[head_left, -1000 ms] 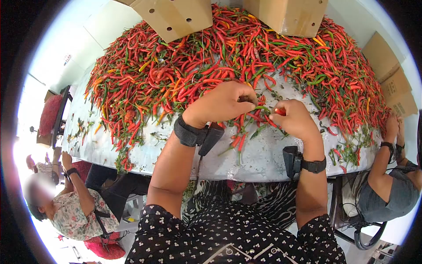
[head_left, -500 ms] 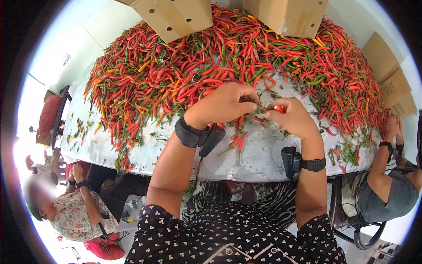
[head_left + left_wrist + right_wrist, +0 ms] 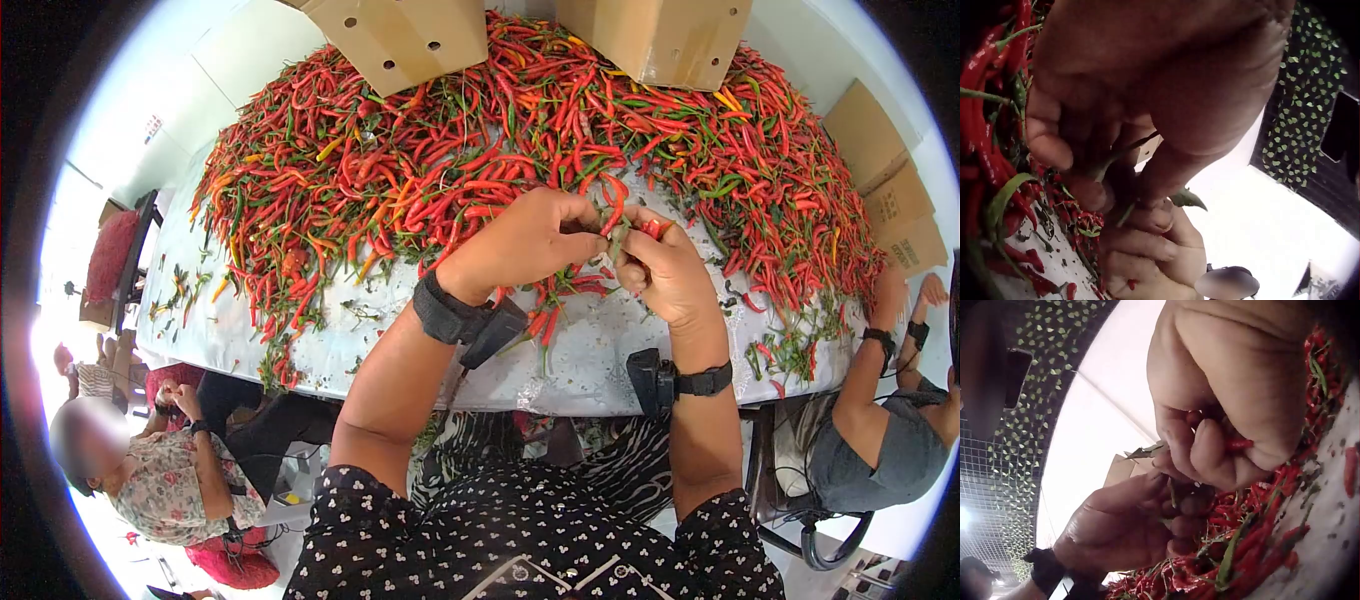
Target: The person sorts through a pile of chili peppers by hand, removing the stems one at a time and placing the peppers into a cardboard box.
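My left hand [image 3: 525, 245] and right hand [image 3: 672, 275] meet over the near edge of the chili pile [image 3: 400, 180]. A red chili [image 3: 618, 200] stands up between their fingertips, with green leafy bits [image 3: 616, 236] at its lower end. In the left wrist view my left hand [image 3: 1147, 94] pinches a green stem [image 3: 1113, 156] between thumb and fingers, close to the right fingers. In the right wrist view my right hand [image 3: 1229, 394] is curled, with red chili [image 3: 1239, 445] tucked inside its fingers.
Two cardboard boxes [image 3: 400, 40] [image 3: 680, 40] stand at the back of the pile. Several loose chilies lie on the pale table [image 3: 400, 345]. One person [image 3: 165, 470] sits at the left, another [image 3: 880, 440] at the right by leaning cardboard [image 3: 900, 205].
Both hands have come closer together and moved slightly; a curved red chili now rises between the fingertips. The person at the right has raised a hand off the other.
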### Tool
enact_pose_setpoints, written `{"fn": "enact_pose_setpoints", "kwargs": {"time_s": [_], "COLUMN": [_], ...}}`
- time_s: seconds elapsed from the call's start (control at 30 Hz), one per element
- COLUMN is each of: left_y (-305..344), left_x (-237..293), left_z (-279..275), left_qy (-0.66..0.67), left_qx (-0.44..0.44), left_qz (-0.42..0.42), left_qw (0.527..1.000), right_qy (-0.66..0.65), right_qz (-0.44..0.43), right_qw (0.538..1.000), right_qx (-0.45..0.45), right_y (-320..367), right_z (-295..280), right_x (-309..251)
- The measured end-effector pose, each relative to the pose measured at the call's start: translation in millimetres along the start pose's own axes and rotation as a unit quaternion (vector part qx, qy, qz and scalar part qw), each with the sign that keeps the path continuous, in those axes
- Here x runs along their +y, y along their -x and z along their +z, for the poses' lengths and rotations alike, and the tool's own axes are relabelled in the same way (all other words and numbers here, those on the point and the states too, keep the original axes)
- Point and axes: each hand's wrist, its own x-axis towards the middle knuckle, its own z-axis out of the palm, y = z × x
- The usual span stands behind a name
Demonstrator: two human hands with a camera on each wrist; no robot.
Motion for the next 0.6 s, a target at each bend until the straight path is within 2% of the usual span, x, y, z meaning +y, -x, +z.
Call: {"fn": "enact_pose_setpoints", "kwargs": {"time_s": [0.07,0.13,0.17,0.27,0.3,0.37,0.4,0.47,0.6], "left_y": [0,0,1,0,0,-1,-1,0,1], "left_x": [2,3,3,0,-1,-4,-4,-5,-1], "left_z": [0,-1,-2,-2,-2,-2,-1,0,-1], "left_qy": [0.030,0.058,0.086,0.088,0.089,0.058,0.058,0.017,-0.002], "left_qx": [-0.003,0.008,0.020,0.032,0.033,0.027,0.027,-0.004,-0.033], "left_qz": [-0.010,-0.029,-0.047,-0.032,-0.032,-0.015,-0.015,-0.001,-0.008], "left_qw": [0.999,0.998,0.995,0.995,0.995,0.998,0.998,1.000,0.999], "right_qy": [-0.020,-0.039,-0.039,0.012,0.012,0.127,0.127,0.257,0.274], "right_qz": [-0.003,-0.040,-0.040,-0.118,-0.117,-0.146,-0.146,-0.157,-0.171], "right_qw": [1.000,0.994,0.994,0.975,0.975,0.962,0.962,0.943,0.939], "right_qx": [0.007,0.090,0.090,0.188,0.187,0.191,0.191,0.141,0.120], "right_y": [0,-1,-3,-5,-3,1,3,5,6], "right_z": [0,-1,-6,-21,-20,-14,-9,0,7], "right_x": [-1,-5,-4,-5,-6,-12,-14,-14,-9]}}
